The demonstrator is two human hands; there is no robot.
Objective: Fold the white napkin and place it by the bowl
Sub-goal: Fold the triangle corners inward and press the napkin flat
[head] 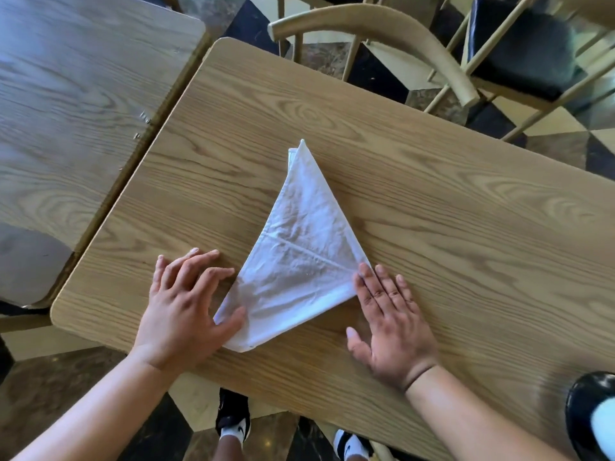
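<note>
The white napkin (296, 257) lies flat on the wooden table (449, 211), folded into a long triangle whose tip points away from me. My left hand (186, 304) rests with fingers spread at the napkin's near left corner, its thumb lying on the cloth. My right hand (389, 321) lies flat and open on the table, fingertips touching the napkin's right corner. A black bowl (590, 417) with a white inside shows at the bottom right edge, partly cut off by the frame.
A second wooden table (73, 104) stands close on the left, with a narrow gap between the two. Chairs with curved wooden backs (399, 31) and a black seat (522, 51) stand beyond the far edge. My feet (233, 417) show below the near edge.
</note>
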